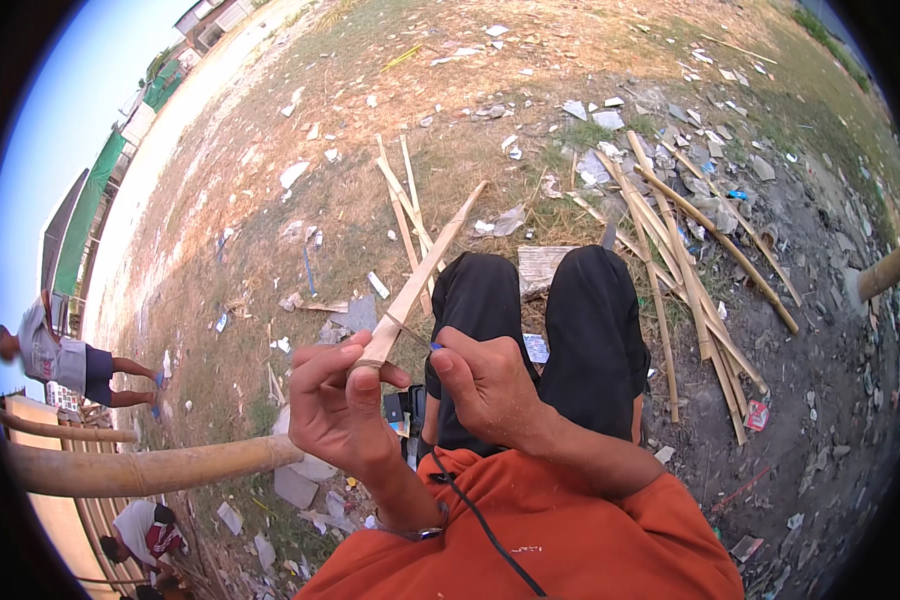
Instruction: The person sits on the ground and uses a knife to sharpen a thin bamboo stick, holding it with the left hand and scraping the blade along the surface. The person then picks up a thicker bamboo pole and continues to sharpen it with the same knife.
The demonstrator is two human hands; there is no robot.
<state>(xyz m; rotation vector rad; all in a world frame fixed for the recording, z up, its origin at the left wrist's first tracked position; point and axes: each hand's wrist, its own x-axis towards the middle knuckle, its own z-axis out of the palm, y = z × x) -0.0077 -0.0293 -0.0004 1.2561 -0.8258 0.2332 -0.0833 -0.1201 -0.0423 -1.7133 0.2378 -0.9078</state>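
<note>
My left hand (342,415) grips the near end of a long, pale split bamboo strip (422,278), its thumb and fingers around it. The strip slants away from me, up and to the right, past my left knee. My right hand (495,388) is closed round a small knife, whose handle is mostly hidden in the fist. The thin dark knife blade (407,330) reaches left and lies across the strip, just beyond my left fingers. A bit of blue shows where the blade meets the fist.
Several bamboo strips (692,270) lie piled on the ground at the right, with a few more (402,205) ahead to the left. A wooden block (545,268) sits beyond my knees. A thick bamboo pole (160,468) juts in from the left. Two people are farther left.
</note>
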